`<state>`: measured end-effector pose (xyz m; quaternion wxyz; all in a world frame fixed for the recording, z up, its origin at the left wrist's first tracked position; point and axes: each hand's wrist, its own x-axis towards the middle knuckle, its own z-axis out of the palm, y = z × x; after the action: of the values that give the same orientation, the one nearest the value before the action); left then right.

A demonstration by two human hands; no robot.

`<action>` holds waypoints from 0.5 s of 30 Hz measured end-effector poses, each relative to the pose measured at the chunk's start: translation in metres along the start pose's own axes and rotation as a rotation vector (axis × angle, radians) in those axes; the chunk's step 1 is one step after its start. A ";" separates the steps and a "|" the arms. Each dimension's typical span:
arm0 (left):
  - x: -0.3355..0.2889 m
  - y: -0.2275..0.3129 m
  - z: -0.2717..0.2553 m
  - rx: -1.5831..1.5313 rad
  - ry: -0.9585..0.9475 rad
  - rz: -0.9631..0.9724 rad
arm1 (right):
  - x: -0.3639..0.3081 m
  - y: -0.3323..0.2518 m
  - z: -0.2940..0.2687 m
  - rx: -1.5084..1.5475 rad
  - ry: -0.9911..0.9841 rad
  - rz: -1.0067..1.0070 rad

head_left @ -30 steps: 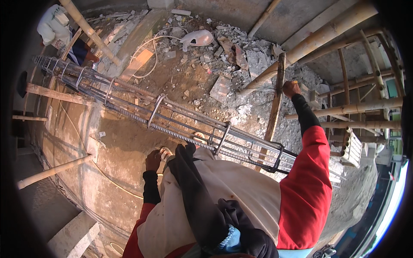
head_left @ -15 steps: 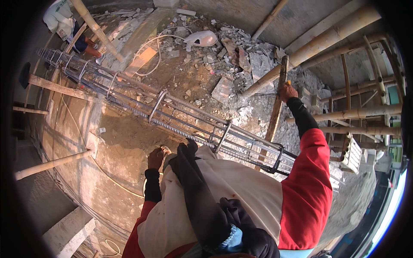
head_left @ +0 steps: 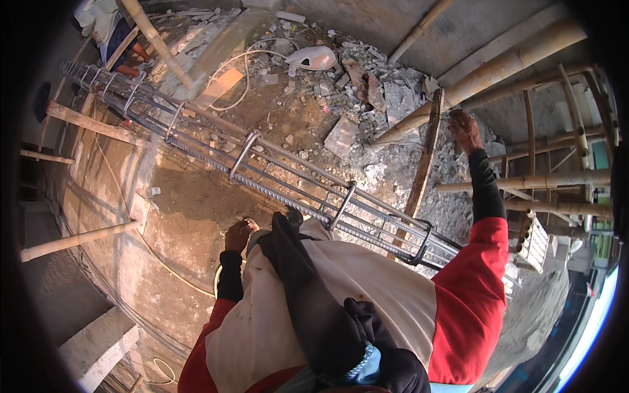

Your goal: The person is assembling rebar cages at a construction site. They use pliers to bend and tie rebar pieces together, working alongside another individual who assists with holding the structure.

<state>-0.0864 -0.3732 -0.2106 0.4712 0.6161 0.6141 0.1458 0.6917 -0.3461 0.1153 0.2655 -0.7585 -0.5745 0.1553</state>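
Item: my right hand (head_left: 464,129), arm stretched out in a red sleeve with a black undersleeve. It rests against the top of a dark, upright wooden pole (head_left: 424,167), fingers curled at its upper end; I cannot tell whether they wrap fully round it.

Item: my left hand (head_left: 237,234), in a black cuff, held low against my body just beside the edge of a whitish cloth sack (head_left: 367,288). Fingers drawn together in a loose fist; what they pinch, if anything, I cannot make out.

Item: long grey steel rebar cage (head_left: 275,177), straight bars bound by rectangular stirrups. It lies on a slant from upper left to lower right, passing between my two hands and just in front of the sack.

Item: black cloth (head_left: 308,288), draped down over the sack.

Item: thick pale bamboo pole (head_left: 498,65), slanting across the upper right, with thinner bamboo scaffolding (head_left: 557,183) running level beyond my right hand.

Item: heap of grey concrete rubble (head_left: 367,105) on brown earth, beyond the cage.

Item: white rounded helmet-like shell (head_left: 313,57), lying at the top of the rubble.

Item: another person (head_left: 105,26) in pale and dark clothing, crouched at the far upper-left end of the cage, hands near it.

Item: curved concrete wall (head_left: 98,262), propped by bamboo struts at left.
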 end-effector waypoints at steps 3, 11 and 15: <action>0.008 0.016 -0.008 0.036 -0.045 0.022 | -0.006 -0.036 -0.017 -0.460 0.092 -0.275; 0.037 0.004 -0.012 0.131 -0.051 0.087 | -0.010 -0.135 -0.105 -0.459 0.509 -0.266; 0.042 0.004 -0.014 0.182 -0.114 0.096 | -0.014 -0.182 -0.143 -0.602 0.574 -0.230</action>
<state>-0.0855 -0.3291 -0.2175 0.4401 0.6924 0.5666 0.0766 0.6212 -0.3557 0.3359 0.1970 -0.7455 -0.5779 -0.2673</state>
